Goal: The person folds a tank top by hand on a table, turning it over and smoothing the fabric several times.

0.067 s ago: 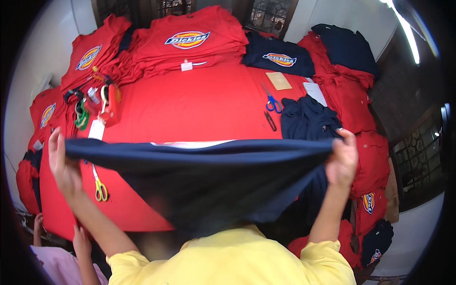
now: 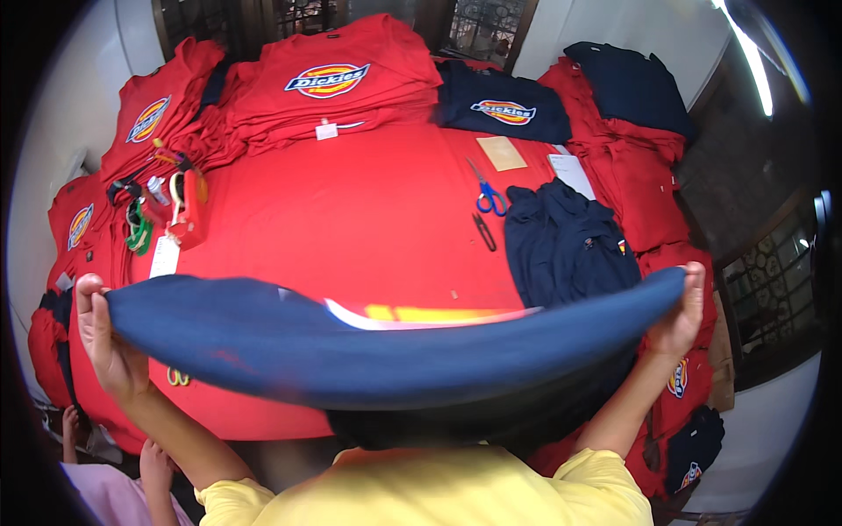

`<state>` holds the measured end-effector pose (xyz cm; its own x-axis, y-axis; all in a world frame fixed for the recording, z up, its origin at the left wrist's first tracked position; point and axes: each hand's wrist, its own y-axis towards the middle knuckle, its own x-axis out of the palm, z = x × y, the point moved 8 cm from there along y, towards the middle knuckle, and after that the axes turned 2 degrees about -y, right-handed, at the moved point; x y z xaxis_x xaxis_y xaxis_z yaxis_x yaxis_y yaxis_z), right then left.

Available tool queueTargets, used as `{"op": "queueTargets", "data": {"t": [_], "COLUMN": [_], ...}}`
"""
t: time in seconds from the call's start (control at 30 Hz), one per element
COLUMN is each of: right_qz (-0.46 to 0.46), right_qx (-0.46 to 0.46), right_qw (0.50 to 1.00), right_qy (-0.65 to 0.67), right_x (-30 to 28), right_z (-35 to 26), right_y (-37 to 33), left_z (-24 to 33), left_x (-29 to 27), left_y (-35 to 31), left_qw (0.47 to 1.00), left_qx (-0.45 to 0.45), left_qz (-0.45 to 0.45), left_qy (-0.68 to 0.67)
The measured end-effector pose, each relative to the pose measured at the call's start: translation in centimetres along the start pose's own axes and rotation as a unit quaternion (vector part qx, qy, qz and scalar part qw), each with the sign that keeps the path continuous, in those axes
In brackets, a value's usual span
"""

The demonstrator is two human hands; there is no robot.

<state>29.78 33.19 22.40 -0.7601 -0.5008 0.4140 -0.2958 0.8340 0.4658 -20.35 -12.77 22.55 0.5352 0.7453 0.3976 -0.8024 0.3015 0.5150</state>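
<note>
A dark navy T-shirt (image 2: 386, 364) is stretched out between my hands, above the near part of the red-covered table (image 2: 351, 210). My left hand (image 2: 110, 346) pinches its left end. My right hand (image 2: 680, 320) grips the right end, raised slightly higher. The cloth sags in a curve between them and is a little blurred. Part of a white, yellow and orange print shows along its far side. Under its left half peek the yellow handles of a pair of scissors (image 2: 178, 377). Beyond the right half lies a crumpled navy T-shirt (image 2: 570, 245).
Stacks of red T-shirts (image 2: 338, 61) line the far edge, beside a folded navy shirt (image 2: 504, 105). Blue-handled scissors (image 2: 489, 197), black thread snips (image 2: 484, 232) and a tan card (image 2: 502, 153) lie right. A red tape dispenser (image 2: 189, 210) stands left. Another person's pink sleeve (image 2: 123, 491) shows lower left.
My hands have spread farther apart and the shirt has come down and nearer. Its cloth now bows out in a wide curve, showing more of the print and covering most of the yellow scissors.
</note>
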Motion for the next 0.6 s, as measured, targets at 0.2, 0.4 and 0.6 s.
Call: {"op": "queueTargets", "data": {"t": [0.2, 0.4, 0.6], "right_qz": [-0.026, -0.050, 0.057], "right_qx": [0.072, -0.043, 0.026], "right_qw": [0.983, 0.981, 0.976], "right_qy": [-0.165, -0.180, -0.207], "right_x": [-9.1, -11.5, -14.8], "right_z": [2.6, -1.0, 2.4], "right_y": [15.9, 40.3, 51.9], "left_z": [-14.6, -19.8, -26.6], "left_x": [19.6, 36.1, 44.9], "left_y": [8.9, 24.4, 29.5], "left_qw": [0.964, 0.970, 0.984], "left_qx": [-0.182, -0.069, -0.068], "left_qz": [-0.181, -0.228, -0.104], "left_qy": [0.073, 0.039, 0.124]}}
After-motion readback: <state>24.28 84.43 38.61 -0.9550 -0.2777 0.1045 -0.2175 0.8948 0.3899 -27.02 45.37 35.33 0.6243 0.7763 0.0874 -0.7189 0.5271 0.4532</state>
